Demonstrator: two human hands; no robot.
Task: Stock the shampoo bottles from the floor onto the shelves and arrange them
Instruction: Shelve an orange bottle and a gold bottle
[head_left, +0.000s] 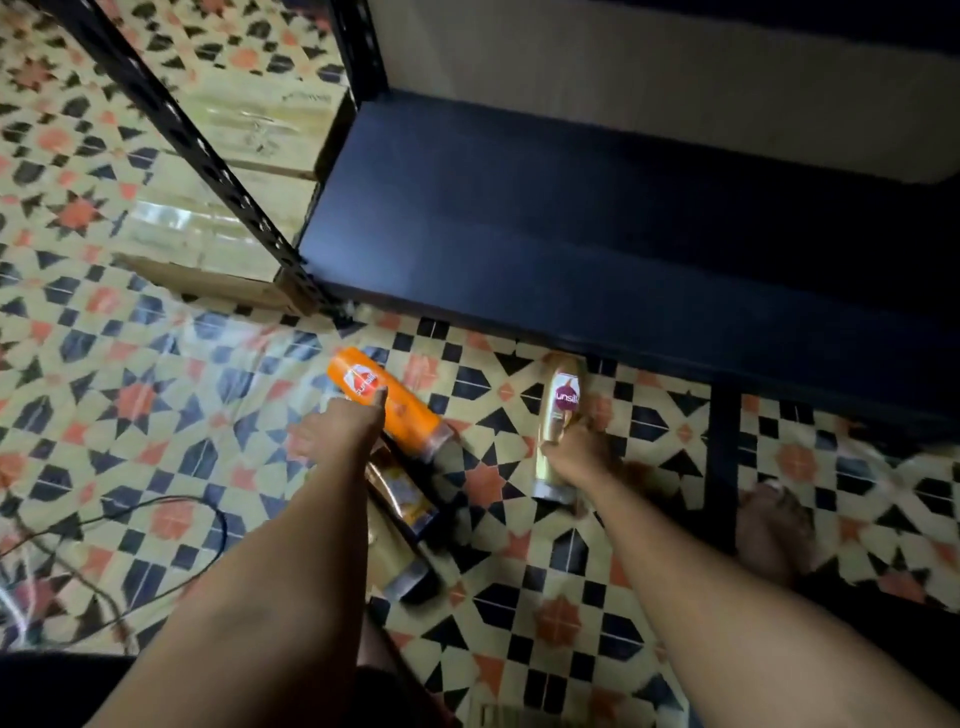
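Observation:
An orange shampoo bottle (379, 397) lies on the patterned floor, and my left hand (343, 431) rests on its lower side with the thumb across its label. A gold shampoo bottle (558, 410) lies to the right, close to the shelf edge; my right hand (582, 454) is closed around its middle. Two more gold-brown bottles (400, 491) lie under my left forearm, partly hidden. The lowest dark blue shelf (597, 223) is bare.
A black perforated shelf post (208, 161) slants across the upper left, with cardboard boxes (249, 135) behind it. A black cable (156, 506) loops over the floor at the left. A bare foot (774, 525) stands at the right by a shelf leg (724, 457).

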